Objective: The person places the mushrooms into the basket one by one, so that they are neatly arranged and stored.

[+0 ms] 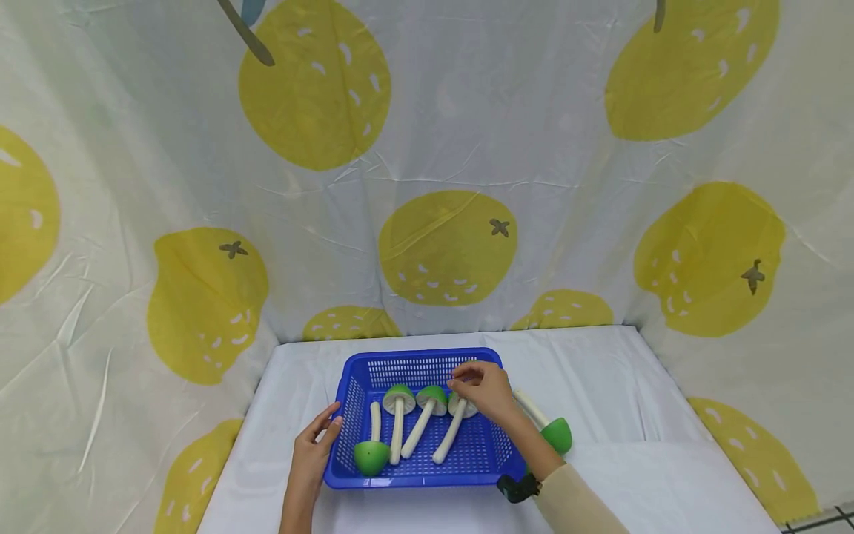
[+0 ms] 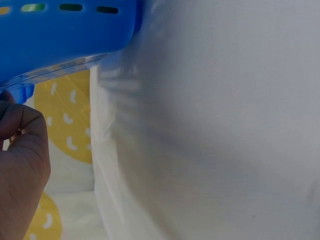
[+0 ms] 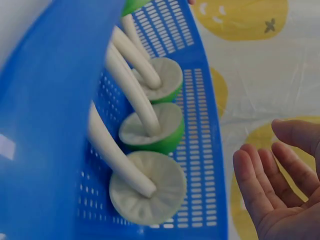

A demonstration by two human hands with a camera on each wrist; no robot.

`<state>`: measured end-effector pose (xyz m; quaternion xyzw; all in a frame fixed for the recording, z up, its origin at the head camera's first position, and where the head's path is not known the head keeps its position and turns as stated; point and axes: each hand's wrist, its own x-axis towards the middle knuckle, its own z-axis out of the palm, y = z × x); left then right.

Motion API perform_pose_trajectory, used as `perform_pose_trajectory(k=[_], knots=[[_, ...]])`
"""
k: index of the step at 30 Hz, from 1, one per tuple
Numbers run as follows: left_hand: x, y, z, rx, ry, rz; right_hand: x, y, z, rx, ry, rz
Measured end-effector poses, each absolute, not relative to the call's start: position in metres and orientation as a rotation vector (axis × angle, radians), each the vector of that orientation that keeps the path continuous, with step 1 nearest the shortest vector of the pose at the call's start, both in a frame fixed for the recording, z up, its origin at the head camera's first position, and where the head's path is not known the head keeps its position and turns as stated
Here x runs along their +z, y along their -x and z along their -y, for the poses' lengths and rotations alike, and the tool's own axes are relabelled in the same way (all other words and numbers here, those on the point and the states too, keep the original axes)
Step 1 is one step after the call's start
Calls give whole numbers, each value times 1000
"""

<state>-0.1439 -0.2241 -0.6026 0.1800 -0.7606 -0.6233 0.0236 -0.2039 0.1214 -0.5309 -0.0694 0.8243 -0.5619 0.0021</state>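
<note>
A blue plastic basket [image 1: 414, 480] holds several toy mushrooms with green caps and white stems. Three of them, including the middle mushroom [image 1: 420, 430] and the right mushroom [image 1: 450, 437], have caps toward the far side; the left mushroom [image 1: 371, 456] has its cap toward the near side. My left hand [image 1: 310, 449] grips the basket's left rim between thumb and fingers. Over the right mushroom's cap hovers my right hand [image 1: 485, 389], its fingers loosely bent and, in the right wrist view, nothing between them. That hand [image 3: 285, 185] is apart from the mushrooms there.
Outside the basket, to its right, another green-capped mushroom [image 1: 557, 434] lies on the white cloth, partly behind my right forearm. A dark object [image 1: 517, 488] sits by that wrist. Lemon-printed curtains [image 1: 447, 248] surround the white-covered table [image 1: 600, 371] at the back and sides.
</note>
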Motion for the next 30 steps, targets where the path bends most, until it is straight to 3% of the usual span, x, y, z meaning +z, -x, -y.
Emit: perform_pose_trajectory(k=[30], knots=[[-603, 144, 225, -1895, -517, 2367, -524, 195, -195, -1712, 56, -2751]])
